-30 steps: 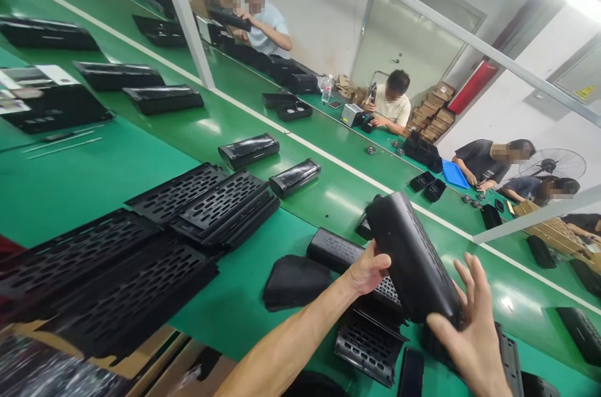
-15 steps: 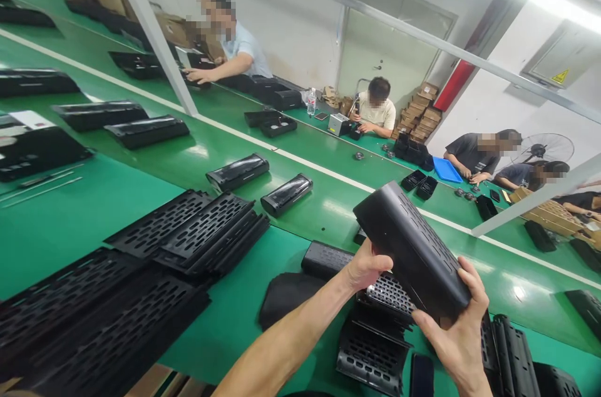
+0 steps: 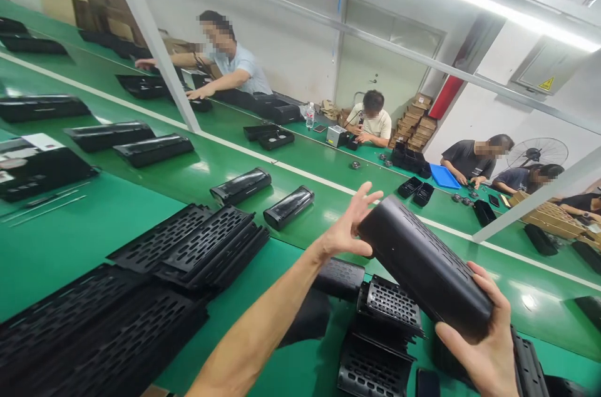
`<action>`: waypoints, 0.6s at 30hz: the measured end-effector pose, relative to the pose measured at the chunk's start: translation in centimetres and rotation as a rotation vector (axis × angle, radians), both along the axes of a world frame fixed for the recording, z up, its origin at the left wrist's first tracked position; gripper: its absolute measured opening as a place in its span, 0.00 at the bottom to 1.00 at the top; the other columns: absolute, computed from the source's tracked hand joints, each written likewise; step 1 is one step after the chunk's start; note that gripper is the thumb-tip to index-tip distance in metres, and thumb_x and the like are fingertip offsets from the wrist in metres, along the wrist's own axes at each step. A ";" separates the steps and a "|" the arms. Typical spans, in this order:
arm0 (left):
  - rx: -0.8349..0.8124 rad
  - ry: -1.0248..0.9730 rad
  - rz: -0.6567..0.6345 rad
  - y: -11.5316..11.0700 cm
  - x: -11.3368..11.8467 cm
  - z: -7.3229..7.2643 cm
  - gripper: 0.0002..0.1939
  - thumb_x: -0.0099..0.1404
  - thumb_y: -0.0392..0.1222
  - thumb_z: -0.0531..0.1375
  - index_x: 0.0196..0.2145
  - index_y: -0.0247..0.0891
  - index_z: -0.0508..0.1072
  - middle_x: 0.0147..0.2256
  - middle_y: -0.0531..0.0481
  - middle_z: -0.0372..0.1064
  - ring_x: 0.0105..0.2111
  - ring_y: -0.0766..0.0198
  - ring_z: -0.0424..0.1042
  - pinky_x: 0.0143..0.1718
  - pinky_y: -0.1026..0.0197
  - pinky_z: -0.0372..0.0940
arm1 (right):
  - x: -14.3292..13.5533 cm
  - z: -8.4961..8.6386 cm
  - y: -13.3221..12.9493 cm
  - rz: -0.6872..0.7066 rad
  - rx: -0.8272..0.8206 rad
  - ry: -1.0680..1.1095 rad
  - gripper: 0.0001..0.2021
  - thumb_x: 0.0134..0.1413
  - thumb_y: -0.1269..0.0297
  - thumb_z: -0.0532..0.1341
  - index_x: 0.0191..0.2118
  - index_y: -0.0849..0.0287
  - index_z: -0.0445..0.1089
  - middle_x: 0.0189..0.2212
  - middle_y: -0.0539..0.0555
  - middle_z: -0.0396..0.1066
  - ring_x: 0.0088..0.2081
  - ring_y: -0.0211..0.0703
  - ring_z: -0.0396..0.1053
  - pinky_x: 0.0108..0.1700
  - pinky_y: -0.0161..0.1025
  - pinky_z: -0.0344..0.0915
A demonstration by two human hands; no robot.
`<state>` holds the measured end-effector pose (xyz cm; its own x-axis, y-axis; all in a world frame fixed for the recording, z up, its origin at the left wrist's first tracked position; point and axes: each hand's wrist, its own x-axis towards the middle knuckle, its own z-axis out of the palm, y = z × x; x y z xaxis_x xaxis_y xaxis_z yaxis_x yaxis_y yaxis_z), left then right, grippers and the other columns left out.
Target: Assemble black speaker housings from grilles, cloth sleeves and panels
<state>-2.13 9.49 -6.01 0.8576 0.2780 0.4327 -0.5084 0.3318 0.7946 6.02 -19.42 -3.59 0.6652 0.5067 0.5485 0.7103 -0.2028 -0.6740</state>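
Observation:
My right hand [image 3: 486, 334] grips the lower right end of a black slotted housing [image 3: 422, 259], thumb underneath and fingers over its far edge. The housing is held tilted above the bench, its smooth side towards me and a row of slots along its top. At its upper left end, my left hand [image 3: 350, 228] has its fingers spread, with the thumb close to the housing's edge; I cannot tell if it touches. Below lie perforated black covers [image 3: 375, 362] and another slotted housing [image 3: 342, 277], partly hidden by my left forearm.
Stacked perforated black panels [image 3: 136, 297] cover the bench at left. Finished-looking black units [image 3: 288, 206] stand on the green conveyor [image 3: 328, 171]. A slanted white post [image 3: 154, 40] rises at left. Several co-workers sit across the line. A dark phone-like slab [image 3: 427, 382] lies near the front.
My left hand has loosened from the housing's upper end and spread its fingers. The housing, still in my right hand, has shifted slightly right and down. The view has tilted upward a little.

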 end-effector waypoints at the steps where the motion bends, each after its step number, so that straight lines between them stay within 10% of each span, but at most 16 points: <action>1: 0.087 0.006 -0.017 0.8 -0.3 0.6 0.61 0.41 0.48 0.80 0.70 0.51 0.61 0.72 0.44 0.52 0.70 0.37 0.53 0.68 0.42 0.52 | 0.1 0.1 -0.4 0.010 -0.021 0.057 0.36 0.51 0.49 0.72 0.62 0.48 0.59 0.68 0.63 0.58 0.69 0.69 0.55 0.66 0.70 0.53; 9: 0.219 0.018 -0.047 0.9 0.2 1.4 0.61 0.45 0.51 0.77 0.72 0.49 0.55 0.61 0.45 0.66 0.61 0.39 0.65 0.63 0.44 0.59 | 0.9 0.0 -0.8 0.059 -0.069 0.111 0.39 0.55 0.49 0.70 0.67 0.47 0.53 0.73 0.60 0.49 0.72 0.69 0.50 0.69 0.71 0.48; 18: 0.291 0.055 -0.016 1.2 -1.1 2.3 0.60 0.48 0.54 0.76 0.73 0.51 0.52 0.65 0.43 0.60 0.60 0.38 0.65 0.61 0.43 0.61 | 1.5 0.2 -0.3 0.109 -0.063 0.189 0.46 0.52 0.40 0.69 0.70 0.46 0.49 0.74 0.61 0.47 0.71 0.67 0.52 0.67 0.65 0.56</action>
